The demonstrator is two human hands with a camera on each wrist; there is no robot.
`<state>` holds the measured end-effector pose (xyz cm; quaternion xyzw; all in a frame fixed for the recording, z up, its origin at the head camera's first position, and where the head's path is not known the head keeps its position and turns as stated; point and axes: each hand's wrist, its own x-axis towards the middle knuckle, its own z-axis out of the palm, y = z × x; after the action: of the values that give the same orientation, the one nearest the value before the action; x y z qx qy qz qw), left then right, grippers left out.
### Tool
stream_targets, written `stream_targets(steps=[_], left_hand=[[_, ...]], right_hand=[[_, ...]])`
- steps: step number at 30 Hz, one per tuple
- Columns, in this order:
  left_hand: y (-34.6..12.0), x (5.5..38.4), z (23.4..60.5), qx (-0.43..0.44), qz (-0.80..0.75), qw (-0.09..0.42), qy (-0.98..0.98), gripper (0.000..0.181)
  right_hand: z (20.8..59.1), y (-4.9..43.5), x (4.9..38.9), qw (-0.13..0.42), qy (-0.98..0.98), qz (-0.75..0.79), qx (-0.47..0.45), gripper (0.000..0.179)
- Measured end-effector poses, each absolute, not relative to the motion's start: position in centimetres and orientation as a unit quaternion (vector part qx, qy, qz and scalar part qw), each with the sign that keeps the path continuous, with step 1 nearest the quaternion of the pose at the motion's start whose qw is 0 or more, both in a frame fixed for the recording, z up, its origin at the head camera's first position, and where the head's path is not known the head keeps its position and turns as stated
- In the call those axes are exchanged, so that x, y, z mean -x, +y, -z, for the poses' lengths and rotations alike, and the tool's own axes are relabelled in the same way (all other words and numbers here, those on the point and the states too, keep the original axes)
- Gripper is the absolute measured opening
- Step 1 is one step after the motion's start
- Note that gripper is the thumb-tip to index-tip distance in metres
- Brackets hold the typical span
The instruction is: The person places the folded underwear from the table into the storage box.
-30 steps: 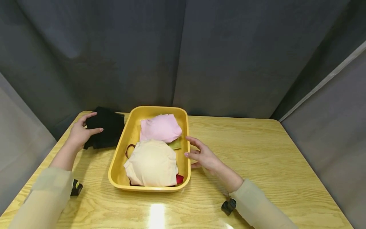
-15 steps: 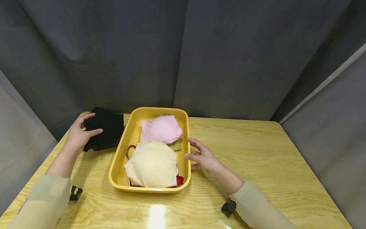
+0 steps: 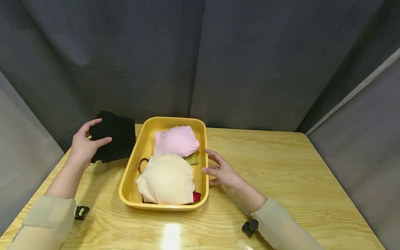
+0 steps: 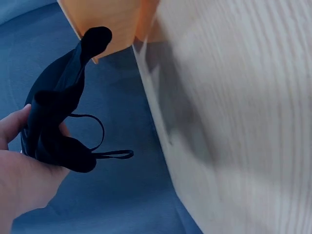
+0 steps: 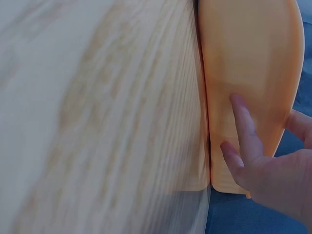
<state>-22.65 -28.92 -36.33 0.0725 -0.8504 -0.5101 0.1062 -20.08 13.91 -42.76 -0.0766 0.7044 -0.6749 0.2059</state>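
Observation:
On the left, my left hand (image 3: 83,144) grips a folded black garment (image 3: 117,137) between thumb and fingers. The left wrist view shows the garment (image 4: 58,107) lifted off the tabletop, with thin loops of strap hanging from it. A yellow plastic bin (image 3: 126,184) stands just to its right. At the bin's right wall is my right hand (image 3: 226,173), its fingers spread and loosely bent. Fingertips touch the outside of that wall in the right wrist view, and the thumb lies by the rim.
Inside the bin lie a pink folded cloth (image 3: 176,140) and a cream folded cloth (image 3: 165,180). Olive cloth (image 3: 192,158), a red piece (image 3: 196,196) and a dark loop (image 3: 142,164) peek out around them. A grey curtain (image 3: 250,69) hangs behind the wooden table (image 3: 281,180).
My left hand has raised the black garment a little off the table and shifted slightly left. The right hand and the bin have hardly moved.

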Motion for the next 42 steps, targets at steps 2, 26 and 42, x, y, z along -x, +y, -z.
stream_targets(steps=[2,26,42], left_hand=[[-28.8,22.5,36.0,-0.069,0.502,0.112,-0.855,0.076],[-25.3,20.7,32.2,-0.042,0.528,0.162,-0.833,0.073],[-22.6,19.1,30.1,0.007,0.622,0.143,-0.77,0.074]], right_hand=[[42.8,13.9,20.1,0.206,0.704,0.675,0.079,0.071],[42.5,13.9,19.9,0.202,0.703,0.677,0.078,0.07],[42.1,14.1,19.7,0.201,0.708,0.673,0.075,0.071]])
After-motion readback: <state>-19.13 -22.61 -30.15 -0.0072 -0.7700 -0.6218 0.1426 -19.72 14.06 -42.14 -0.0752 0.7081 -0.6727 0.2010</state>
